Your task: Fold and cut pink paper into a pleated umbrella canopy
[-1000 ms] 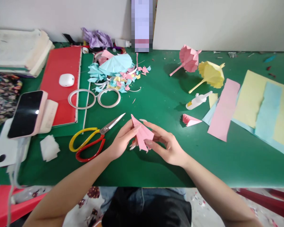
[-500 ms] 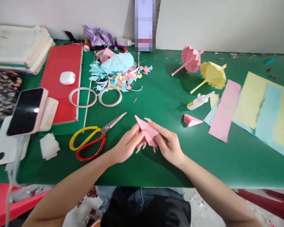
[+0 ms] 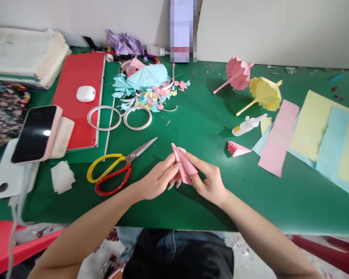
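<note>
Both hands at work over the green table [image 3: 203, 120], near its front edge. Left hand [image 3: 155, 180] pinches the folded pink paper [image 3: 187, 169] between thumb and fingers on its left side; right hand [image 3: 211, 180] grips the opposite side, index finger laid toward the narrow tip. Paper held between them, tip pointing away from the person. Scissors [image 3: 129, 157] lie beside the left hand, blades parted slightly if at all; cannot tell. Off to the right: a pleated pink piece [image 3: 237, 148], a glue bottle [image 3: 246, 125] just behind it, and farther back a pink umbrella [image 3: 237, 73] next to a yellow umbrella [image 3: 266, 94].
</note>
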Demonstrator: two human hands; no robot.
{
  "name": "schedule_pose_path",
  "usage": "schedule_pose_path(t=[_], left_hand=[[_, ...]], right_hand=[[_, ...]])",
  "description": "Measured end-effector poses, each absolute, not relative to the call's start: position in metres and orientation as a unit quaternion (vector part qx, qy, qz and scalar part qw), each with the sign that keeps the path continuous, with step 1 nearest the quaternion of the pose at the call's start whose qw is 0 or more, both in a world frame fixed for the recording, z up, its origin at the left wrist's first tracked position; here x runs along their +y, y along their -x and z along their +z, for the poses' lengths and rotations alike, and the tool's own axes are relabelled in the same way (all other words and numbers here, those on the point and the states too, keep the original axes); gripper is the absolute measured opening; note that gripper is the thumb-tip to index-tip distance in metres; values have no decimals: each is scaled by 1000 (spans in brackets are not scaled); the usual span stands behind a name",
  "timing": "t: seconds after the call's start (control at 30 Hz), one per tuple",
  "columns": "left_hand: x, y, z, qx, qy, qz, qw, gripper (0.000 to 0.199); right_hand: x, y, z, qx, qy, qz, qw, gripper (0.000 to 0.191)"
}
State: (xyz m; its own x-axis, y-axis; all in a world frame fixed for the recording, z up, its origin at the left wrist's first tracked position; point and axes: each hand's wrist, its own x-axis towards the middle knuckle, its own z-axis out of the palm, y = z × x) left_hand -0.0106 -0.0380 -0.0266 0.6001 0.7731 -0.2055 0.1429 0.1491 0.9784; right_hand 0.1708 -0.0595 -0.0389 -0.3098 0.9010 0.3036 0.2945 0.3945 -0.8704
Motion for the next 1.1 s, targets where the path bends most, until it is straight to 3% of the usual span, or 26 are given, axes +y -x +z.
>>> schedule_pose_path(t=[0.33,0.83,1.0,1.1], left_hand=[[-42,7,-32,367,-603,239,667,29],[-41,10,-30,375,-588,246,673,26],[-38,8,-29,370,-555,269,695,40],[-37,5,-23,406,-554,275,673,34]], right_hand=[[-60,-171,-47,-744,403,288,448,44],[-57,-175,-44,-784,389,305,376,52],[-57,-175,-40,-805,389,284,346,57],[-57,-172,-37,-803,386,298,343,60]])
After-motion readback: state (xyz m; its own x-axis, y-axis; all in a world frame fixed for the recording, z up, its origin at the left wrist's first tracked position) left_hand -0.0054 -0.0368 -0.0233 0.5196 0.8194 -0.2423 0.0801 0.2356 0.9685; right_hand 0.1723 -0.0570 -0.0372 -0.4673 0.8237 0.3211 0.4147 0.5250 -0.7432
